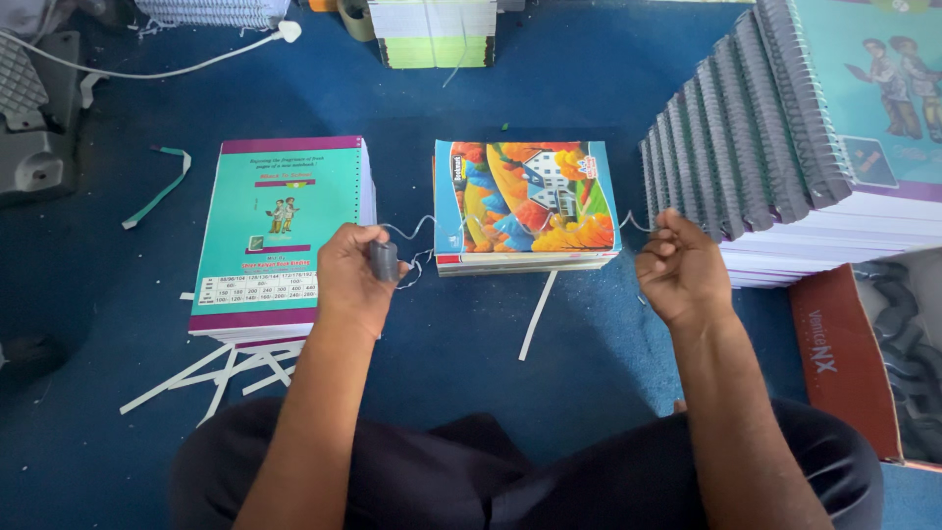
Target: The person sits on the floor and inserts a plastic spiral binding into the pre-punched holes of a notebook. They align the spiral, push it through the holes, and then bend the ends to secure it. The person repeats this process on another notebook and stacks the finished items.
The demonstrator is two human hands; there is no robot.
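Left hand (351,275): it is closed in a fist. The fingers hold a small grey tool (384,260) and one end of a thin string (417,228).
Right hand (679,267): it is closed in a fist too. The fingers grip the other end of the string, just right of the book pile.
String: it runs from one hand to the other, across the front of the middle pile. It looks wavy near the left hand.
Middle pile (527,204): a short pile of books with a bright house picture on top. It sits on the blue floor (579,88), between the two hands.
Teal pile (280,231): a pile of books with a teal and purple cover. It lies on the floor to the left, touching the left hand.
Spiral books (775,137): a big leaning row on the right, just beside the right hand.
Paper strips (231,371): white strips lie on the floor in front of the teal pile. One more strip (538,314) lies in front of the middle pile.
Legs (589,471): dark trousers show at the bottom.
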